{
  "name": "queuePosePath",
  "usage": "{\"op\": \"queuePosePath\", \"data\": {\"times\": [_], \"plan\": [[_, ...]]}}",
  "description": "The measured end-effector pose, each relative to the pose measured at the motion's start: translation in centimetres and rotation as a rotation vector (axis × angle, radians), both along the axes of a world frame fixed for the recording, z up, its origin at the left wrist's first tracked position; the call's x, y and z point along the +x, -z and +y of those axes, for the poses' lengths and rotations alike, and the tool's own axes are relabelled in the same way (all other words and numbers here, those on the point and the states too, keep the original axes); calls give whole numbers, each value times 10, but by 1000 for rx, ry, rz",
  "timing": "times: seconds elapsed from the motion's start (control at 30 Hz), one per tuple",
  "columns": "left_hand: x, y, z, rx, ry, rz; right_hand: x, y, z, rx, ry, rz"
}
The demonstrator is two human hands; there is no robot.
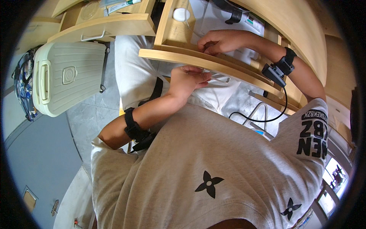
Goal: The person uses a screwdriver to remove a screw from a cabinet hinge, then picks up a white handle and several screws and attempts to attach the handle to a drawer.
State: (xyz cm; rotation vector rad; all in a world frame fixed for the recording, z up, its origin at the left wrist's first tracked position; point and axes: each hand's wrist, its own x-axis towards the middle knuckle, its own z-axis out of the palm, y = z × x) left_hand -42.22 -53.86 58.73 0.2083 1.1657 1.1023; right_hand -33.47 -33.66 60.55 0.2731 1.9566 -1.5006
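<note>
In front of me a light wooden drawer (167,55) is pulled out. My left hand (183,82) is closed at the outside of its front panel, with thumb and fingers around one end of the metal drawer handle (221,79). Over the panel and down into the drawer reaches my right hand (223,41), its fingers curled together. Whatever those fingers hold, if anything, is hidden. A white rounded object (181,14) lies in the drawer's left part. Behind my right hand are a white sheet-like item (213,21), a black strap (233,17) and a white and green package (253,22).
A second open drawer (126,27) at the left holds a tube (122,6). Below it stands a cream suitcase (70,76) on the grey tiled floor (93,110). The desk edge (293,26) curves above my right arm. Metal tubing (263,112) stands under the drawer.
</note>
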Motion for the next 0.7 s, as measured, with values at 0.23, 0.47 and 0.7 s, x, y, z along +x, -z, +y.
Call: {"op": "queuePosePath", "data": {"times": [0.23, 0.47, 0.7], "plan": [[0, 4, -5, -7, -78, -136, -4, 2, -6, -9, -44, 108], [-1, 4, -2, 56, -30, -75, 2, -4, -6, 91, -32, 148], [-4, 0, -12, 75, 61, 33, 5, -7, -18, 156, -27, 193]]}}
